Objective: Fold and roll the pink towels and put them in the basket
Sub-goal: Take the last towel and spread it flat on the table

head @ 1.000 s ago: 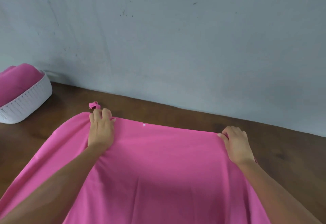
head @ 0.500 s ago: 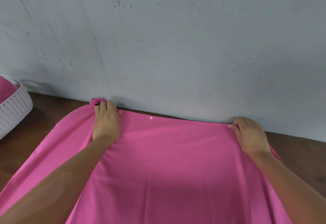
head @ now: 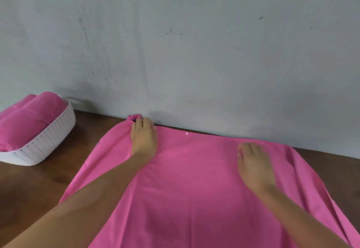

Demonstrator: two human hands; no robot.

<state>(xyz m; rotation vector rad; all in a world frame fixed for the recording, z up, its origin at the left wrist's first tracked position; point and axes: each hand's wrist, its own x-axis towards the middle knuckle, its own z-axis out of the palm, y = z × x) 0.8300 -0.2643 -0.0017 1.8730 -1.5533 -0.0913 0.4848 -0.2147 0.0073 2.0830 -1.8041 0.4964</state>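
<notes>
Right hand [head: 254,166] has left the towel's [head: 191,185] far edge by the wall and now lies flat, fingers straight, further in. Left hand [head: 143,137] stays, fingers hidden. Spreading done; basket [head: 52,140] left of towel.

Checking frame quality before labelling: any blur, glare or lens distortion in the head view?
Head view: soft, even light, no glare; faint shadows under the basket and along the wall base. Right hand is slightly motion-blurred; left hand is sharper. Wide-angle bowing curves the table edge and stretches the forearms at the bottom. The towel is mildly soft overall.
</notes>
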